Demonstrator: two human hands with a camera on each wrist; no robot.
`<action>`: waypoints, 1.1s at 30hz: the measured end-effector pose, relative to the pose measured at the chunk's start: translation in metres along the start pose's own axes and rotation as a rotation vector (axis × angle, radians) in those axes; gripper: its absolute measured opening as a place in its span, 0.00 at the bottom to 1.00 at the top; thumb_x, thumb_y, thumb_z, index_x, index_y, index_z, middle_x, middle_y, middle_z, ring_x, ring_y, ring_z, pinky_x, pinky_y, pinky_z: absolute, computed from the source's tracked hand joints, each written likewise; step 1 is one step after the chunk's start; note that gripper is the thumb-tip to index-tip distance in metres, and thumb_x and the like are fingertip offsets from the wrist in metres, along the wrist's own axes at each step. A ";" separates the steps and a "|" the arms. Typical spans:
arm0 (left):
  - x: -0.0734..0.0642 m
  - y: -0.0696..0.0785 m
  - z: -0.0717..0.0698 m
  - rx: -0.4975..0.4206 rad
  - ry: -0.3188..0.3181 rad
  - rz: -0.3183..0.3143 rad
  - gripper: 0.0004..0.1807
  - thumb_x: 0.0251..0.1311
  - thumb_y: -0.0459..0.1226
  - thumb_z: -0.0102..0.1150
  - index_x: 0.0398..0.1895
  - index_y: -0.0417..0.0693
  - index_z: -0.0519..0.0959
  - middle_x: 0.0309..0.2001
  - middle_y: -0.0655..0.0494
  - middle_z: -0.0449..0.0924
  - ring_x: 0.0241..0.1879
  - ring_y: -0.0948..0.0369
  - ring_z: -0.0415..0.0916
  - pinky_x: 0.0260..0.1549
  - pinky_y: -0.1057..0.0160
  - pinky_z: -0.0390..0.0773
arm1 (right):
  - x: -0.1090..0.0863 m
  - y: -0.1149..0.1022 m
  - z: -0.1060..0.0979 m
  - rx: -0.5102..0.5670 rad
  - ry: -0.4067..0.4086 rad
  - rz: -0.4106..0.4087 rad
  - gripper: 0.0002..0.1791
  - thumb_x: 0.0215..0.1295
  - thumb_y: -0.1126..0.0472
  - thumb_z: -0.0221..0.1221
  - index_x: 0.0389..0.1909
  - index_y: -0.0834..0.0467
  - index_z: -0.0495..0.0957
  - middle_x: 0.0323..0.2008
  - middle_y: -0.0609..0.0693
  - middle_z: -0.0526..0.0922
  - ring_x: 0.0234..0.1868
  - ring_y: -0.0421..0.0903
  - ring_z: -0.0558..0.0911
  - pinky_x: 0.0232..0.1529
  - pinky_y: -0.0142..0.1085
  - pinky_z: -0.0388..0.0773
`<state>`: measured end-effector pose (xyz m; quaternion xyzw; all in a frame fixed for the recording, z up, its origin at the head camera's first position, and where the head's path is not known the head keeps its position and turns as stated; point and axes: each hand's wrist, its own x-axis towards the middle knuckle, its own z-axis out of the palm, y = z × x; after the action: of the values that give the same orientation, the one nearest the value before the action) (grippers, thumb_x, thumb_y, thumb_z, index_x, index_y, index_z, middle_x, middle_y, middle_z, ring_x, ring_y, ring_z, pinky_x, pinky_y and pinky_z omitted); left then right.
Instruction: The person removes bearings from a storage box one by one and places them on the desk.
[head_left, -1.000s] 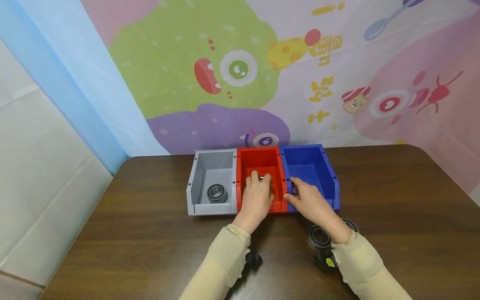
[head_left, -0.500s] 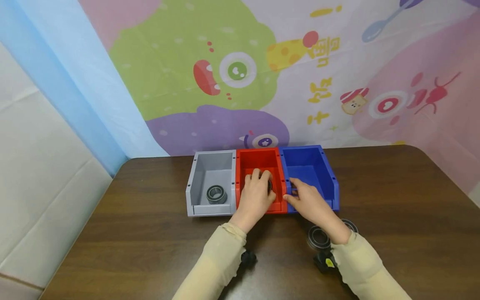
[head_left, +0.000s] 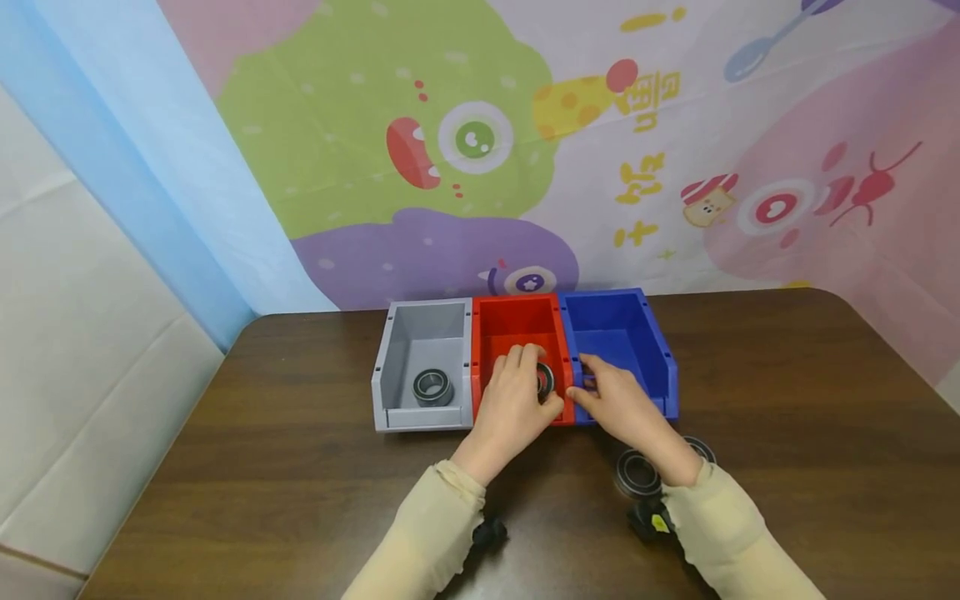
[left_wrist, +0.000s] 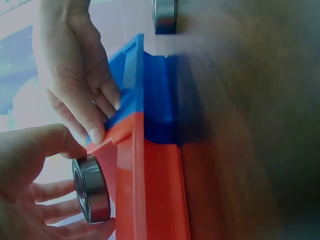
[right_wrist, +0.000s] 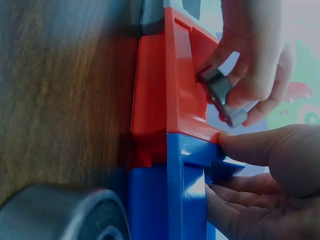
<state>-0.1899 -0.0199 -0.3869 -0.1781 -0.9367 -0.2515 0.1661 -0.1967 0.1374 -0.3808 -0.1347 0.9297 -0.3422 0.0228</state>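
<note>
Tilted on edge, a steel ball bearing (left_wrist: 95, 190) with a dark face is gripped between the thumb and fingers of my left hand (head_left: 517, 400), at the front of the red bin (head_left: 517, 317). The left wrist view shows its rim up close beside the red wall. My right hand (head_left: 622, 404) pinches the wall where the red and blue bins meet, thumb at the front edge and fingers on the side of the blue bin (head_left: 607, 312). Another bearing (head_left: 432, 387) lies in the grey bin (head_left: 382, 379).
The three bins stand joined side by side near the back of the brown wooden table (head_left: 285, 467). Two bearings (head_left: 637, 473) lie by my right wrist, one partly hidden. A printed cloth (head_left: 337, 167) hangs behind the table.
My left hand has turned and drawn slightly back toward the bin's front, bringing the bearing's dark face into sight. The right hand stays in place.
</note>
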 end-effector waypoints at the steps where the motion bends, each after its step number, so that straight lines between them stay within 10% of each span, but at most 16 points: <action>1: -0.002 0.001 -0.001 0.008 -0.001 0.017 0.22 0.44 0.39 0.61 0.44 0.45 0.70 0.38 0.52 0.72 0.36 0.57 0.69 0.31 0.65 0.76 | 0.000 0.000 0.000 -0.003 0.002 -0.002 0.30 0.61 0.61 0.56 0.60 0.73 0.60 0.55 0.70 0.71 0.49 0.60 0.78 0.44 0.47 0.77; 33: -0.032 0.018 -0.002 0.176 -0.453 0.291 0.20 0.39 0.46 0.67 0.35 0.50 0.73 0.32 0.57 0.71 0.29 0.62 0.68 0.22 0.71 0.70 | 0.002 0.006 0.001 0.031 -0.009 0.017 0.30 0.61 0.59 0.57 0.60 0.69 0.61 0.55 0.67 0.71 0.49 0.60 0.78 0.45 0.48 0.76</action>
<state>-0.1536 -0.0141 -0.3905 -0.3475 -0.9327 -0.0965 0.0019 -0.1997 0.1405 -0.3848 -0.1282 0.9252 -0.3557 0.0321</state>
